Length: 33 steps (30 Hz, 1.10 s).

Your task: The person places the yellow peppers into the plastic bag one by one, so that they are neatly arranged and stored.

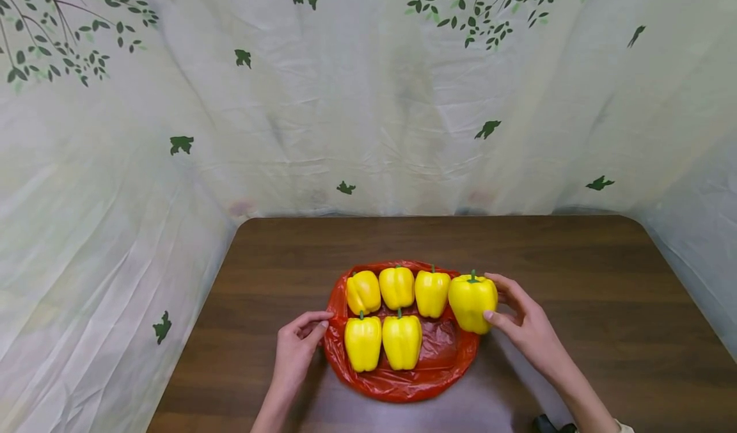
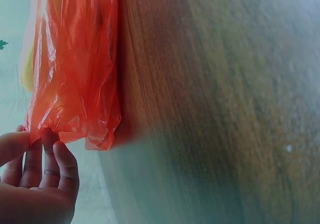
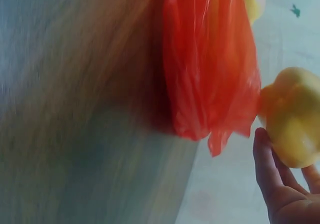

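A red plastic bag (image 1: pixel 403 393) lies spread open on the table, its edge forming a rounded rim. Inside it stand yellow bell peppers (image 1: pixel 363 344), three in the back row and two in front. At the left rim, my left hand (image 1: pixel 295 346) pinches the bag's edge between thumb and fingers; the left wrist view shows the thin red film (image 2: pixel 75 74) at the fingertips. My right hand (image 1: pixel 532 330) grips another yellow bell pepper (image 1: pixel 473 302) from its right side, over the bag's right rim. In the right wrist view this pepper (image 3: pixel 295 119) is beside the bag's wall.
The brown wooden table (image 1: pixel 288 247) extends around the bag on all sides. A pale curtain (image 1: pixel 391 100) with a leaf print hangs behind and at both sides. Near the front edge, beside the right forearm, is a dark object (image 1: pixel 549 424), only partly in view.
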### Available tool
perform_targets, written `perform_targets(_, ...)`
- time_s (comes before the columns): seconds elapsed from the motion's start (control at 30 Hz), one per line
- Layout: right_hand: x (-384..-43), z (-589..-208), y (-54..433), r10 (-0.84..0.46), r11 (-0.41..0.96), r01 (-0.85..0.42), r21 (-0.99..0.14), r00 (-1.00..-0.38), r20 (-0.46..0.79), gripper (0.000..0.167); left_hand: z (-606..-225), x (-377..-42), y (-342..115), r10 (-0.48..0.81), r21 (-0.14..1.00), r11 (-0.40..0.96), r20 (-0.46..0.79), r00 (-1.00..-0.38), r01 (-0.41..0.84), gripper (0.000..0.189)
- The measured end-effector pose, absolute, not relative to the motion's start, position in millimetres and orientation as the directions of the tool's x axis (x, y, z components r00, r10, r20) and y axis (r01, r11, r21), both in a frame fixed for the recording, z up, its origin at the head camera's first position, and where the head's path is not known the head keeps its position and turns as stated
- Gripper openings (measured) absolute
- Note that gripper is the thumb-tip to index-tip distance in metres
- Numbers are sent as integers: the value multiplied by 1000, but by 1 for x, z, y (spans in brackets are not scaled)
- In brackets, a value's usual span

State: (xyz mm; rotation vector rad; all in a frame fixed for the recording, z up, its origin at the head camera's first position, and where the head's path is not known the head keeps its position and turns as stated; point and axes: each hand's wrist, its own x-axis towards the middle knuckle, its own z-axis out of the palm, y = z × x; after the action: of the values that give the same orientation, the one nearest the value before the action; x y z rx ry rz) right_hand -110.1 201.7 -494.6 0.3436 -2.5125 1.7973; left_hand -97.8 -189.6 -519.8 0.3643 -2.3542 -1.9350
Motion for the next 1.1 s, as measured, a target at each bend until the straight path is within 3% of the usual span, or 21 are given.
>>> perform_targets(0.2, -101, -494, 190, -197, 300, -156, -941, -975, 98, 56, -518, -97, -190, -227, 970, 190, -105, -968, -150, 15)
perform_targets(0.57, -94, -492, 171, -184, 520, 12, -854, -975, -126, 58, -518, -97, -190, -222, 972, 178, -111, -969, -152, 15)
perform_targets(1.1, -99, -494, 155, -181, 683, 30, -729, -961, -210, 66, -521, -97, -190, -225, 979, 168, -73, -972, -113, 15)
